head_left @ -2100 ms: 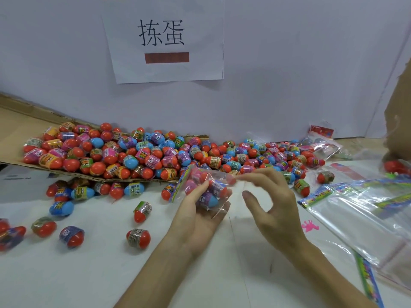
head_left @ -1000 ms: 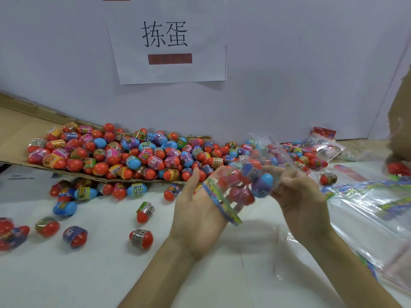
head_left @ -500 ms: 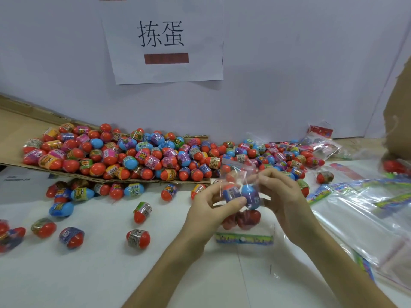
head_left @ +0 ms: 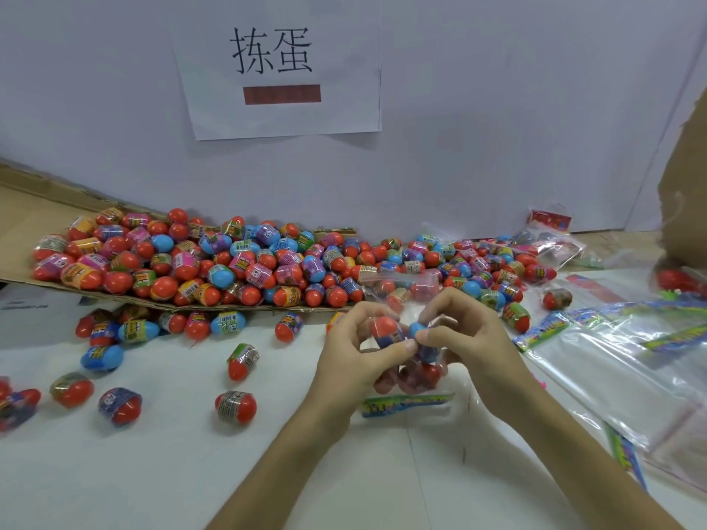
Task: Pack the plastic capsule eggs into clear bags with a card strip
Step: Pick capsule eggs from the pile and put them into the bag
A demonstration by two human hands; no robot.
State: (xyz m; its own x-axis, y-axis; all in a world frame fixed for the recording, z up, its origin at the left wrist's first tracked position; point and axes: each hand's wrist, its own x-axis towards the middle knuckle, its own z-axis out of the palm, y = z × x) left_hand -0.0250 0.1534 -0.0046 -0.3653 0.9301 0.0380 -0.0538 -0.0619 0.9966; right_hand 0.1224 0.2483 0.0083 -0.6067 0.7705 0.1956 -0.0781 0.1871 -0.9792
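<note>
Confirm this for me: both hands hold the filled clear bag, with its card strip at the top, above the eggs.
Wrong on one point. The head view shows the left hand and right hand holding the filled clear bag, but its card strip is at the bottom, below the eggs.

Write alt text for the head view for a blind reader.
The left grip and right grip, bare hands, pinch a clear bag of capsule eggs over a white table, its card strip lowest. Behind lies a heap of loose eggs; empty bags lie right.
</note>
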